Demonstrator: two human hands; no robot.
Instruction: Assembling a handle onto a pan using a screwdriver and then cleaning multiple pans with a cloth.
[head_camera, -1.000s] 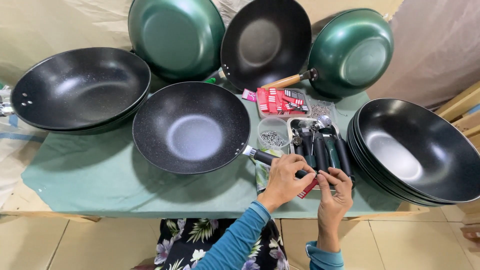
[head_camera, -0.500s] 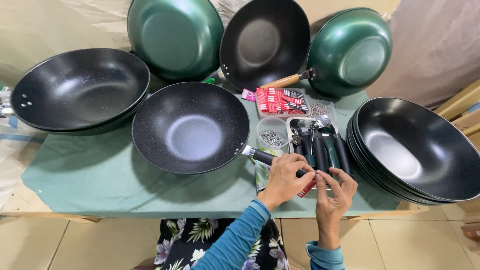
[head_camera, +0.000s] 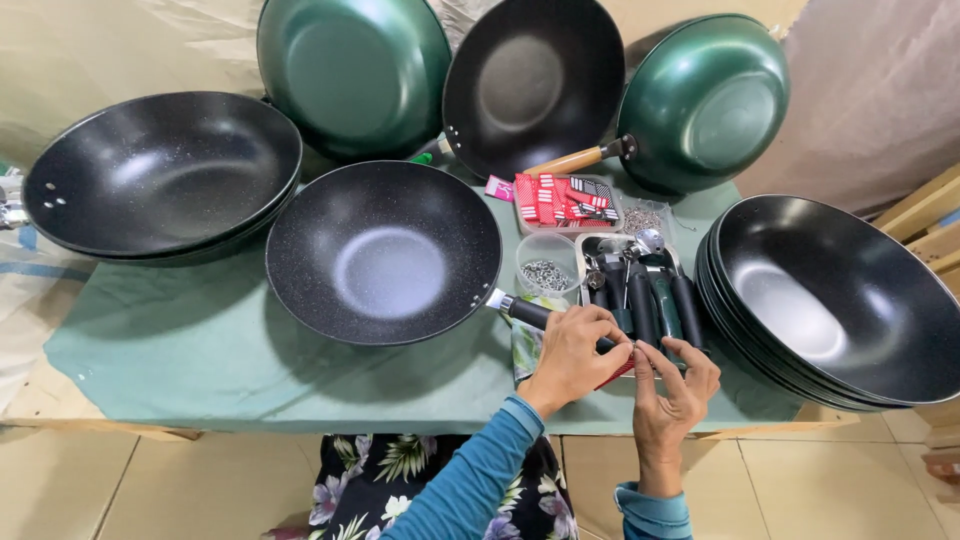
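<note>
The left hand (head_camera: 572, 350) wraps the black handle (head_camera: 530, 313) of the speckled wok (head_camera: 385, 252) lying mid-counter, steadying it, while the right hand (head_camera: 672, 385), fingers loosely curled, pinches something too small to identify beside the tray of handles (head_camera: 640, 290).

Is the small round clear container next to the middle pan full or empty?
Neither: the small round clear container is partly filled. A shallow layer of small metal parts covers its bottom, and its top is open.

left hand (head_camera: 572, 352), right hand (head_camera: 672, 388), both bare, long teal-blue sleeves with ribbed cuffs, dark floral-print garment with green leaves below
</note>
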